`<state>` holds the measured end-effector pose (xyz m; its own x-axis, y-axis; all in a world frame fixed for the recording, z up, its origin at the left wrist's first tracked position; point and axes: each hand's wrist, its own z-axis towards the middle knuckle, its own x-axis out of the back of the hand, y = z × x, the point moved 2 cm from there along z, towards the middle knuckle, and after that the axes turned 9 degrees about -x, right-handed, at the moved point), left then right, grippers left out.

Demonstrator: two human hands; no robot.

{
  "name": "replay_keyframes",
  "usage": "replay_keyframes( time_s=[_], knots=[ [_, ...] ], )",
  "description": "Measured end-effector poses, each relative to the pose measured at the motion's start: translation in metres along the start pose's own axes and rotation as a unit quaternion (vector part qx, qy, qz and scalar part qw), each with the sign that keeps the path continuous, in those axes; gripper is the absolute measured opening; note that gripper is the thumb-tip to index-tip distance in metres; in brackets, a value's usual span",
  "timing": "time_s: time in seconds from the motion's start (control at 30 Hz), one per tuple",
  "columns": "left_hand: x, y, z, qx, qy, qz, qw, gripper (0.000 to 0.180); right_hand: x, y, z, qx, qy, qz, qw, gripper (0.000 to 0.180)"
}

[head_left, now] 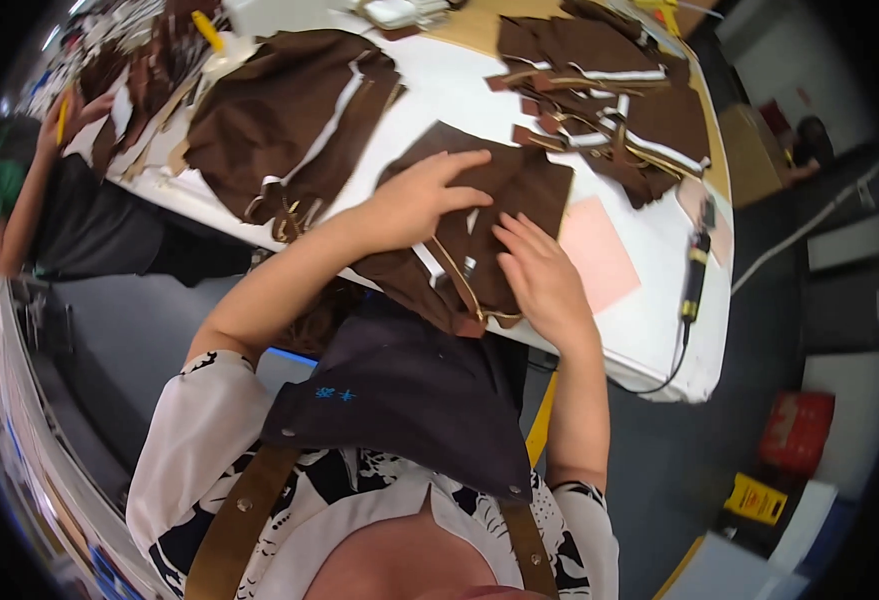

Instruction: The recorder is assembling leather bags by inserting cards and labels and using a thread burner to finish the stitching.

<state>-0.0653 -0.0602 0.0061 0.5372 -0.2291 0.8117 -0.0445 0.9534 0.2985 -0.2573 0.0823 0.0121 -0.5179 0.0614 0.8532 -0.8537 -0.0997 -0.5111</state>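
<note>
A brown fabric piece [519, 180] with a zipper and white strips along it lies at the near edge of the white table, its lower part hanging over the edge. My left hand [421, 200] rests on its upper left, fingers spread apart. Along its right side my right hand [542, 270] lies with fingers stretched out over the cloth. Neither hand grips anything. Just right of the right hand is a pink sheet [601, 255], partly covered by the cloth.
More brown zippered fabric [279, 110] is heaped at the left, and another stack [599, 80] sits far right. A corded tool with a black handle [696, 275] lies near the right edge, its cable hanging off. At far left, another person's hand [84, 115] holds brown pieces.
</note>
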Motion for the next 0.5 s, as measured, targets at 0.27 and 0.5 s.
replay_keyframes(
  time_s=[0.27, 0.5],
  knots=[
    [0.016, -0.007, 0.017, 0.049, -0.086, 0.249, 0.963, 0.033, -0.016, 0.01, -0.017, -0.023, 0.066, -0.111, 0.991, 0.065],
    [-0.007, 0.018, 0.008, -0.09, -0.135, 0.074, 0.984, 0.015, 0.025, 0.045, -0.025, -0.08, 0.079, 0.054, 0.992, 0.064]
  ],
)
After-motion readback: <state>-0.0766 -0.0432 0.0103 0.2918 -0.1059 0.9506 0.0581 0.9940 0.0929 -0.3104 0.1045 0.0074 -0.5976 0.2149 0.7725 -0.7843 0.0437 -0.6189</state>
